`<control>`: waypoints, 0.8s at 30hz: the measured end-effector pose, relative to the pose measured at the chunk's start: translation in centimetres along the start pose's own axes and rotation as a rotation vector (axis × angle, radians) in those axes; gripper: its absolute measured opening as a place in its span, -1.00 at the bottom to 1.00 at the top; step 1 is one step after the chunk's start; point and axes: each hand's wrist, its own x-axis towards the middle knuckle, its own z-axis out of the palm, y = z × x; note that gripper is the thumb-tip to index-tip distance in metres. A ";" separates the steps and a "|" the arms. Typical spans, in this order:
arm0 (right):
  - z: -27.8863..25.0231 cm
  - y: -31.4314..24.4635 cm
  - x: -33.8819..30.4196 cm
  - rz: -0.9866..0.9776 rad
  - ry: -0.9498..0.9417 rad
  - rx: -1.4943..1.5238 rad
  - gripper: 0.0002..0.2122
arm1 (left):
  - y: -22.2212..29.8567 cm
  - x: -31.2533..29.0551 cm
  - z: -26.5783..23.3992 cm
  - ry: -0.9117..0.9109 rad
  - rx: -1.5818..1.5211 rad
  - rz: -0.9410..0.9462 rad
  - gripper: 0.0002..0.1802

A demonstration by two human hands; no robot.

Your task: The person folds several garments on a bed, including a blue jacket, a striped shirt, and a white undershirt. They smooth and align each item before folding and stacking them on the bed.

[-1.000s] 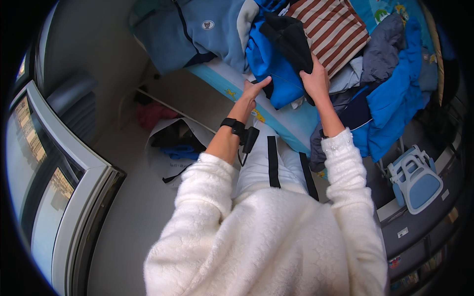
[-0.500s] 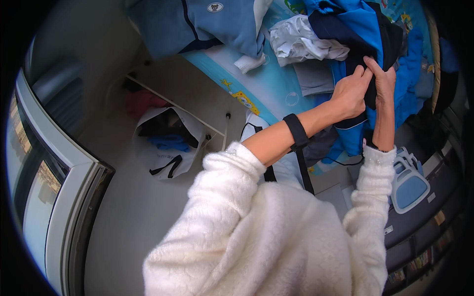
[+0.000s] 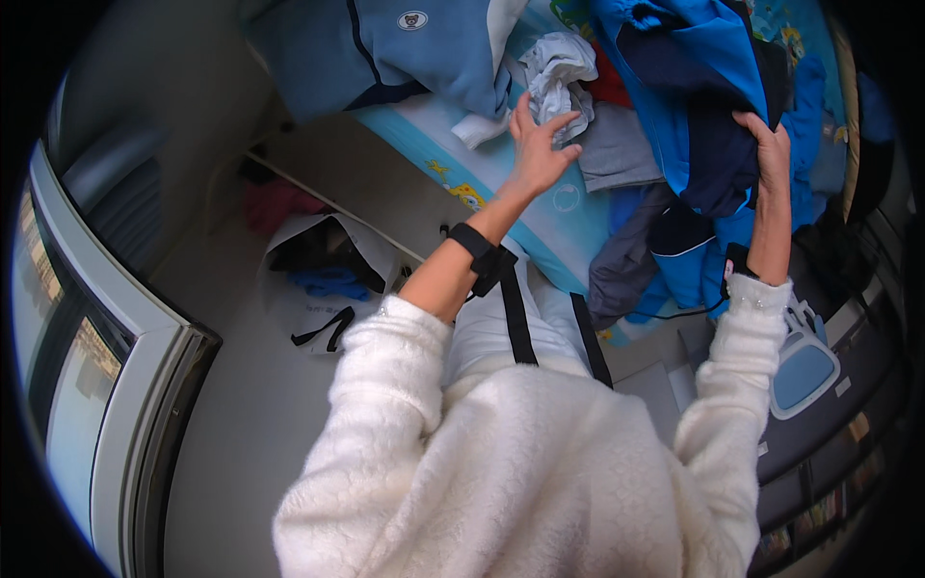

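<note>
Left hand [image 3: 541, 162]: fingers spread apart, near one crumpled white garment [image 3: 559, 65]. Right hand [image 3: 772, 154]: fingers clamped on one blue-and-navy garment [image 3: 699, 111], over right part of one patterned blue sheet [image 3: 564, 226]. Also one blue-grey jacket [image 3: 434, 50] left, one white bag [image 3: 374, 260] on floor [image 3: 231, 414].

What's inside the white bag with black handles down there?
In the white bag, I see a crumpled bright blue cloth and something dark behind it. Whatever lies underneath them is covered, so I can't tell.
</note>
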 end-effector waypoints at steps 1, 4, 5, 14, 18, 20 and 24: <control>-0.2 -0.3 -0.1 0.018 0.019 -0.036 -0.75 | -0.9 0.9 0.6 -0.008 0.057 -0.027 -0.39; 0.2 -0.2 -0.3 0.013 0.012 0.005 -0.75 | -3.3 4.8 1.6 -0.201 -0.149 -0.228 -0.39; 0.5 0.0 -0.4 0.007 0.017 -0.018 -0.73 | -3.6 5.5 1.5 -0.303 -0.264 -0.340 -0.40; 6.0 2.2 -1.6 -0.290 0.136 -0.386 -0.60 | -3.6 1.6 -9.9 -0.042 -0.754 -0.457 -0.66; 14.1 6.5 -5.8 -0.476 -0.088 -0.324 -0.48 | -5.0 -1.1 -13.3 -0.118 -0.767 -0.534 -0.63; 16.1 8.2 -7.3 -0.470 -0.317 -0.167 -0.47 | -5.3 -1.8 -13.3 -0.153 -0.841 -0.540 -0.65; 14.8 11.1 -10.6 -0.254 -0.462 -0.125 -0.54 | -3.1 -2.4 -13.2 -0.079 -0.653 -0.625 -0.64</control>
